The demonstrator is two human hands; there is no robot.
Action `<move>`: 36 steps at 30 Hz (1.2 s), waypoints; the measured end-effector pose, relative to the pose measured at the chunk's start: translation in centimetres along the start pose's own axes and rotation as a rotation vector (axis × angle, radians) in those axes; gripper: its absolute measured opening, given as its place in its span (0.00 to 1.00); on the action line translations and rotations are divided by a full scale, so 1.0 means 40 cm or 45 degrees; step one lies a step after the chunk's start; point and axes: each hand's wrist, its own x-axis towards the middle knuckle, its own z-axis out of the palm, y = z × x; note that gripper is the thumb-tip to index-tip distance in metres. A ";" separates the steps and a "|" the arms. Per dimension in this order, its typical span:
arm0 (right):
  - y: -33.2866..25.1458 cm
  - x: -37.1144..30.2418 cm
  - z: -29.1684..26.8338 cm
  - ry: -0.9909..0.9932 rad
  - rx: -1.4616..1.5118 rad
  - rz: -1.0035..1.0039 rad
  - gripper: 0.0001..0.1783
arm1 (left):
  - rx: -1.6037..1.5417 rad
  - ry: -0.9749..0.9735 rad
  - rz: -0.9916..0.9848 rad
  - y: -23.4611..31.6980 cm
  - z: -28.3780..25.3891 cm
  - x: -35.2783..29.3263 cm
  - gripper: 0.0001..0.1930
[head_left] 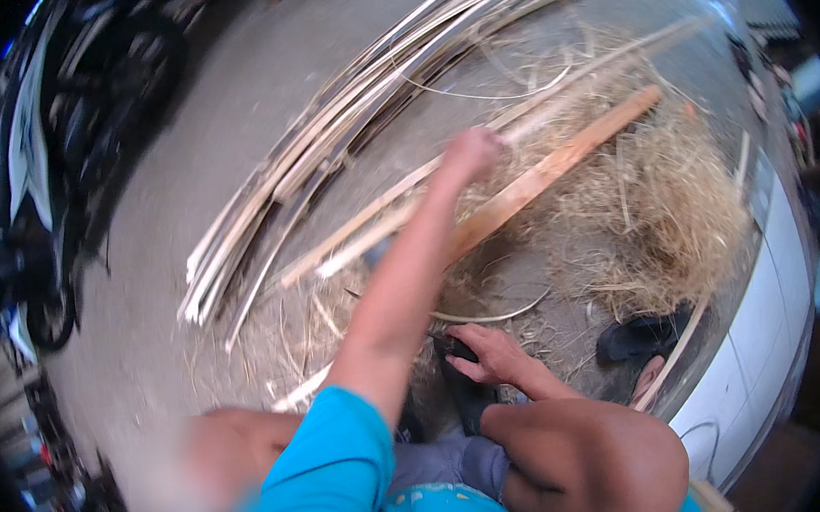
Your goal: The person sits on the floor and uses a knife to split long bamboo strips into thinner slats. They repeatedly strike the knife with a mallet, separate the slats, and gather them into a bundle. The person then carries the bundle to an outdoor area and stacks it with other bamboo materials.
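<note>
Two pale strips [356, 247] lie on the floor with their long axes running from near left to far right, and the left hand [475, 154] is much the nearer one, reaching out across them about midway along. It is curled like a fist, with strip showing to the left of the forearm and to the right of the knuckles, but blur hides the fingers, so I cannot tell whether they grip the wood or only rest on it. From the right hand [491, 354], low and near between the knees, the strips lie on the far side, well apart. That hand has its thumb and fingers wrapped narrowly around a black object [460, 349]. An orange-brown plank [557, 169] lies between the strips and the right hand, slanting much the same way, its near end beside the left forearm. Beyond the strips, far and left, lies a bundle of long slats [310, 153]; curly shavings [661, 207] heap up to the right.
</note>
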 end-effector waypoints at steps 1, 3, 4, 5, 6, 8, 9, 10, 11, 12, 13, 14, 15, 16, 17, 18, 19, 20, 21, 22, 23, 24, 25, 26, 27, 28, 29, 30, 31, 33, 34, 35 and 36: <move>-0.014 0.007 0.021 -0.094 0.080 -0.085 0.24 | 0.424 0.044 0.257 -0.092 0.047 0.044 0.13; 0.029 -0.011 0.034 -0.100 0.290 -0.056 0.22 | 0.068 -0.017 -0.011 -0.037 0.198 0.011 0.13; 0.062 -0.008 0.031 -0.091 0.344 0.023 0.19 | 0.232 0.123 0.033 -0.076 0.243 0.017 0.14; 0.036 0.014 -0.028 -0.139 0.598 0.453 0.18 | 0.186 0.175 0.039 -0.096 0.264 0.015 0.14; 0.075 0.017 -0.062 0.106 0.874 0.553 0.19 | 0.148 0.219 0.071 -0.077 0.280 0.010 0.15; 0.106 0.047 -0.155 0.318 0.909 0.750 0.20 | 0.154 0.267 0.152 -0.063 0.290 0.015 0.16; 0.104 0.048 -0.133 0.419 0.756 0.656 0.19 | 0.129 0.287 0.182 -0.061 0.300 0.022 0.16; 0.112 0.047 -0.088 0.520 0.594 0.559 0.19 | 0.100 0.309 0.219 -0.057 0.314 0.032 0.16; 0.145 0.050 -0.034 0.581 0.438 0.452 0.18 | 0.071 0.352 0.225 -0.071 0.309 0.043 0.15; 0.181 0.041 0.013 0.517 0.399 0.349 0.17 | 0.080 0.338 0.265 -0.065 0.311 0.047 0.15; 0.155 0.042 0.043 0.459 0.371 0.256 0.16 | 0.097 0.322 0.297 -0.076 0.312 0.046 0.15; 0.132 0.017 0.049 0.283 0.489 0.289 0.17 | 0.114 0.306 0.328 -0.086 0.308 0.048 0.15; 0.116 0.021 0.029 0.074 0.625 0.509 0.18 | 0.107 0.303 0.342 -0.098 0.309 0.040 0.15; 0.100 0.021 0.008 -0.136 0.716 0.743 0.20 | 0.089 0.311 0.365 -0.094 0.308 0.041 0.15; 0.088 0.044 -0.005 -0.019 0.801 0.727 0.21 | 0.071 0.318 0.387 -0.093 0.305 0.041 0.15; 0.067 0.058 -0.031 0.098 0.870 0.712 0.23 | 0.084 0.330 0.362 -0.091 0.308 0.047 0.15; 0.054 0.063 -0.042 0.215 0.937 0.696 0.24 | 0.098 0.342 0.336 -0.090 0.308 0.053 0.14; 0.046 0.049 -0.007 -0.055 0.506 0.422 0.25 | 0.110 0.355 0.309 -0.092 0.308 0.056 0.14; 0.035 0.042 0.018 -0.189 0.099 0.101 0.27 | 0.077 0.312 0.295 -0.083 0.304 0.054 0.14; 0.031 0.043 0.026 -0.214 0.094 -0.061 0.28 | 0.045 0.270 0.281 -0.076 0.300 0.049 0.15; 0.029 0.042 0.029 -0.240 0.087 -0.224 0.28 | 0.013 0.229 0.266 -0.068 0.297 0.043 0.15; 0.042 0.036 0.024 -0.287 0.113 -0.069 0.30 | 0.001 0.242 0.278 -0.068 0.288 0.039 0.16; 0.060 0.048 0.015 -0.129 0.472 0.192 0.31 | -0.015 0.252 0.280 -0.078 0.283 0.037 0.17; 0.079 0.065 0.006 0.032 0.826 0.458 0.32 | -0.032 0.262 0.282 -0.088 0.272 0.038 0.18; 0.096 0.068 -0.001 0.215 1.174 0.752 0.33 | 0.007 0.244 0.291 -0.077 0.265 0.030 0.18; 0.105 0.062 0.016 0.271 0.943 0.570 0.29 | 0.046 0.226 0.299 -0.065 0.253 0.026 0.19; 0.112 0.058 0.031 0.355 0.692 0.403 0.26 | 0.084 0.211 0.311 -0.055 0.252 0.025 0.20; 0.119 0.036 0.078 0.319 0.386 0.121 0.22 | 0.046 0.186 0.294 -0.044 0.252 0.023 0.20; 0.115 0.046 0.065 0.258 0.381 0.144 0.21 | 0.015 0.171 0.265 -0.053 0.247 0.023 0.20; 0.113 0.044 0.033 0.142 0.347 0.200 0.18 | -0.007 0.195 0.248 -0.075 0.246 0.025 0.21; 0.099 0.059 0.014 0.236 0.701 0.485 0.19 | -0.001 0.238 0.265 -0.085 0.255 0.024 0.21; 0.075 0.068 0.010 0.044 0.632 0.500 0.21 | 0.005 0.281 0.282 -0.094 0.256 0.030 0.22; 0.053 0.073 0.008 -0.143 0.557 0.508 0.23 | 0.018 0.332 0.292 -0.096 0.266 0.034 0.20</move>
